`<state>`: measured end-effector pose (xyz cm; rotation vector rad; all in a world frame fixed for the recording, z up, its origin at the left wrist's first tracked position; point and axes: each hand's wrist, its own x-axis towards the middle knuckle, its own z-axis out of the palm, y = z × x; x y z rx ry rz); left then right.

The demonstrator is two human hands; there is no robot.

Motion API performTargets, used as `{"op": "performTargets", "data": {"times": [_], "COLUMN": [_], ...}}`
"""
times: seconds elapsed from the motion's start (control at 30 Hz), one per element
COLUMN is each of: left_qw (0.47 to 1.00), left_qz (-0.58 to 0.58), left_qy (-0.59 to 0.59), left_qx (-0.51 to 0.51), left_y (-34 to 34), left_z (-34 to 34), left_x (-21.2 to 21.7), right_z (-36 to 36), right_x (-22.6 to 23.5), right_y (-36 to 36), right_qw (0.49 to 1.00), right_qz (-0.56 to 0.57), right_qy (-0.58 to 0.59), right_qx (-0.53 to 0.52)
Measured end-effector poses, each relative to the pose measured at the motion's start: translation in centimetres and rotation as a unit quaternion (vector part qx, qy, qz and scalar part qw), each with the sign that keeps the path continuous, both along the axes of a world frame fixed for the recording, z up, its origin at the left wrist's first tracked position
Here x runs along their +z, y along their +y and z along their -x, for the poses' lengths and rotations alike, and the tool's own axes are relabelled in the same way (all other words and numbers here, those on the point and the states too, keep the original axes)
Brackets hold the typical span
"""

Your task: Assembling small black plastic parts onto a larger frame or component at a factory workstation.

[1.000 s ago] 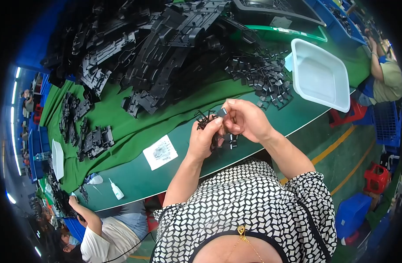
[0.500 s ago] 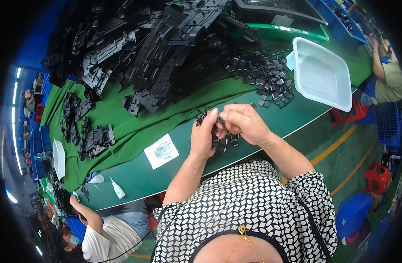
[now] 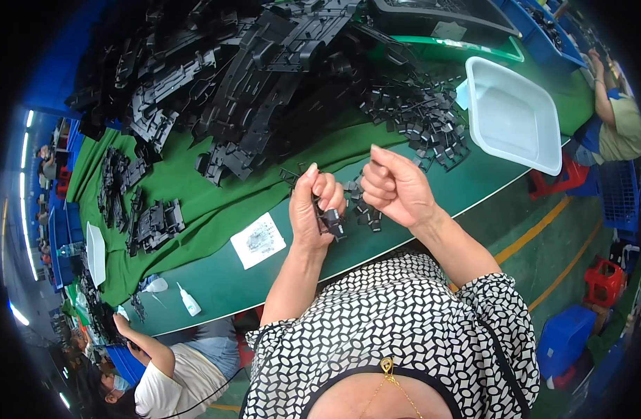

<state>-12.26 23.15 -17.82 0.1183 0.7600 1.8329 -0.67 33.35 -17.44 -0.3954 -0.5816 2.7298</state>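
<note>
Work table [image 3: 226, 297]: dark green top; pale edge runs from near 8 to between 2 and 3 o'clock, bowed by lens. Floor [image 3: 498, 227]: green, crossed by yellow lines [image 3: 535, 229] at 3 to 4 o'clock. Red stool [image 3: 603, 281] between 3 and 4; blue bin [image 3: 563, 336] at 4. Blue openwork crate [image 3: 619, 192] at 3. Light: white strip lamps [image 3: 23, 185] in a row near 9. Blue upright surface [image 3: 38, 73] at 10; wall or partition, cannot tell.
</note>
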Motion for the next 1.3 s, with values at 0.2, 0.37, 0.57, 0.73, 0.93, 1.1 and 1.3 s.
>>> {"op": "performTargets", "data": {"times": [0.2,0.37,0.57,0.73,0.93,1.1,1.3], "left_qw": [0.989,0.983,0.977,0.983,0.989,0.990,0.991], "left_qz": [0.067,0.099,0.172,0.122,0.109,0.103,0.096], "left_qy": [0.076,0.104,0.127,0.123,0.081,0.078,0.086], "left_qx": [0.103,0.115,0.010,-0.056,-0.061,-0.052,0.028], "left_y": [0.3,0.3,0.2,-0.2,-0.1,-0.1,0.2], "left_z": [0.1,-0.6,-1.1,-1.2,-1.5,-1.5,-0.9], "left_x": [-0.7,-0.4,0.0,-0.6,-0.1,-0.3,0.1], "right_z": [-0.4,0.3,0.0,-0.2,-0.1,0.4,-0.1], "right_x": [-0.7,-0.7,0.6,0.8,-0.9,-1.0,-0.5], "right_y": [-1.1,-2.1,-1.2,-1.0,-1.5,-2.2,-0.7], "right_qw": [0.970,0.907,0.926,0.908,0.961,0.995,0.991], "right_qz": [-0.176,-0.379,-0.349,-0.402,-0.260,-0.067,-0.005], "right_qy": [-0.132,-0.145,-0.141,-0.119,-0.095,-0.060,-0.135], "right_qx": [0.103,0.110,0.018,-0.003,-0.001,-0.046,-0.012]}}
